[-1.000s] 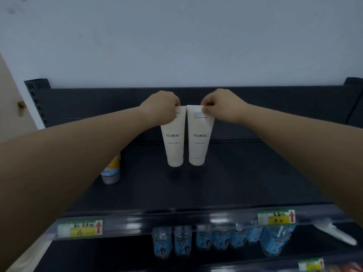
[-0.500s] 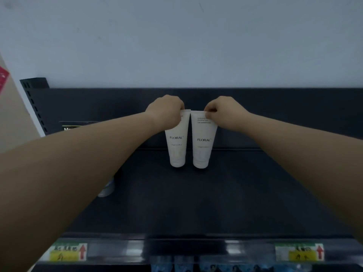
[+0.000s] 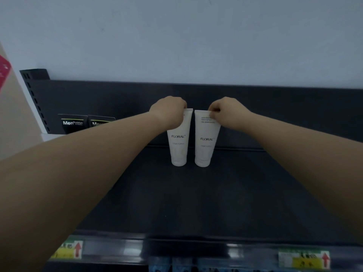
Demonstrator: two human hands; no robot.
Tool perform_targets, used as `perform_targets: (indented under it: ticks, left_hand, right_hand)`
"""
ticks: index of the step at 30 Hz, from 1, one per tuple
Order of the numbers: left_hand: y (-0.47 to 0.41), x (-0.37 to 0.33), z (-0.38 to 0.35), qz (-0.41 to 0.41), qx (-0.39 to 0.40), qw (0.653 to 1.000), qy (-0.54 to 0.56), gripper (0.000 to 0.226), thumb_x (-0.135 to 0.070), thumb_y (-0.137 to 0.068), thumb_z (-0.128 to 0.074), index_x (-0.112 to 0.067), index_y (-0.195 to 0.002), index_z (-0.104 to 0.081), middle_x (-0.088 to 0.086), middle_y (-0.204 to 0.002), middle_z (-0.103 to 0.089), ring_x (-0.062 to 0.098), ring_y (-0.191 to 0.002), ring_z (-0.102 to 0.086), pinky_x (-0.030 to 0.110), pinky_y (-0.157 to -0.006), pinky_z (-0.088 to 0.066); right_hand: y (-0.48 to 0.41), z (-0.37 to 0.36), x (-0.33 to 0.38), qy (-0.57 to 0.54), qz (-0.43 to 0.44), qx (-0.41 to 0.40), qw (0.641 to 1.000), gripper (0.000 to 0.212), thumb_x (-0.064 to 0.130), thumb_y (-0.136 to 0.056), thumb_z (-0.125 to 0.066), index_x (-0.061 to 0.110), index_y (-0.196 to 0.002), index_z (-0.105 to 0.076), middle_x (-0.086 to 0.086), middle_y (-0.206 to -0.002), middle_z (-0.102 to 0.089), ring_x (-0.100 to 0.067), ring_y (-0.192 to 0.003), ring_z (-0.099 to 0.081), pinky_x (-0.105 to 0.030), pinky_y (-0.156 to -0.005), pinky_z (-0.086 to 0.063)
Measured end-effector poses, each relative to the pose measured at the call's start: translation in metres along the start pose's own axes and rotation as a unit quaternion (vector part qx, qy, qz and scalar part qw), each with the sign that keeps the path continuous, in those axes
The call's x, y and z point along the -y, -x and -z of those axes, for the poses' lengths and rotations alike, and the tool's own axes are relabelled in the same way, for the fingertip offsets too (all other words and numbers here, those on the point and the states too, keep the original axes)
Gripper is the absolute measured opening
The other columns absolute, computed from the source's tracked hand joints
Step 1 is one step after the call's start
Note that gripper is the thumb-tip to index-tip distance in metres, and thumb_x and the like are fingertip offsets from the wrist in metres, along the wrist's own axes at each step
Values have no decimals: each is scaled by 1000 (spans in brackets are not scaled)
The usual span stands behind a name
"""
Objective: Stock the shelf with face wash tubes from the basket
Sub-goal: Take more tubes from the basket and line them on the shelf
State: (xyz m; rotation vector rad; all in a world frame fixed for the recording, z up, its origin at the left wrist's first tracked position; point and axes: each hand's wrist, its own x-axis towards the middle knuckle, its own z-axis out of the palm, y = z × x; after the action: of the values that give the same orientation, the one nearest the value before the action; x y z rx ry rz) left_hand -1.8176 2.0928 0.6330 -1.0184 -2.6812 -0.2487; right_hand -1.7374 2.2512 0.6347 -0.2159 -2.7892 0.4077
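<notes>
Two white face wash tubes marked FLORAL stand cap-down, side by side, near the back of the dark top shelf. My left hand grips the flat top end of the left tube. My right hand pinches the top end of the right tube. A narrow gap separates the two tubes. Both caps appear to touch the shelf board. The basket is out of view.
Two black boxes marked Men stand at the shelf's back left, partly behind my left forearm. Yellow and green price tags sit on the shelf's front rail. Blue packs show on the level below.
Both hands lowered the tubes toward the back of the shelf, and the caps now meet the board. The view tilted up, so the lower shelf has almost dropped out of sight.
</notes>
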Motion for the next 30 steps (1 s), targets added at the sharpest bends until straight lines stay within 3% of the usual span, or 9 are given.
perform_targets:
  ticks: [3, 10, 14, 19, 22, 25, 30]
  left_hand:
    - [-1, -1, -3, -6, -8, 1000, 2, 41, 0, -88, -39, -13, -124, -55, 9, -115, -60, 28, -99, -58, 37, -76, -50]
    - [3, -6, -6, -11, -1, 1000, -9, 34, 2, -87, -39, -8, -115, -55, 10, -106, -60, 23, -85, -53, 34, -67, -44]
    - [7, -15, -7, -12, 8, 999, -29, 30, 2, -87, -43, -6, -114, -53, 9, -102, -57, 21, -85, -51, 32, -67, -41]
    - [13, -16, -6, -15, -8, 999, -34, 33, 0, -86, -45, -5, -117, -52, 12, -112, -56, 25, -99, -55, 29, -74, -40]
    - [19, -17, -5, -9, -3, 1000, -24, 40, 0, -86, -45, -4, -125, -48, 12, -125, -52, 26, -112, -50, 33, -87, -42]
    - [28, -19, -3, -9, 9, 999, -32, 50, -3, -88, -46, -4, -138, -38, 13, -142, -39, 27, -132, -37, 37, -107, -32]
    - [46, -22, -1, -22, -14, 998, -61, 62, -12, -93, -45, -10, -150, -18, 10, -159, -11, 24, -147, -9, 41, -118, -11]
  right_hand:
    - [0, -2, -1, -7, -9, 1, 1000, 31, 11, -98, -40, 11, -120, -61, -7, -120, -62, -15, -93, -51, -26, -75, -39]
    - [4, -7, -4, -15, -12, 3, 1000, 31, 8, -97, -39, 10, -124, -55, -8, -121, -59, -18, -97, -54, -26, -72, -42]
    - [5, -7, -5, -10, -12, -1, 1000, 35, 9, -96, -41, 11, -130, -51, -8, -128, -55, -21, -111, -53, -27, -79, -42]
    - [11, -3, -1, 2, -11, -15, 1000, 46, 11, -95, -45, 10, -140, -41, -8, -143, -43, -24, -128, -44, -34, -103, -41]
    - [16, -1, 1, 35, -7, -33, 999, 47, 15, -94, -47, 11, -140, -41, -9, -142, -42, -26, -128, -43, -43, -106, -38]
    - [25, -3, 4, 84, -2, -50, 995, 49, 20, -94, -47, 14, -141, -38, -6, -145, -38, -25, -131, -39, -42, -105, -33]
    - [45, -9, 13, 124, 23, -51, 991, 59, 30, -95, -46, 20, -148, -24, -1, -158, -18, -22, -145, -18, -46, -112, -23]
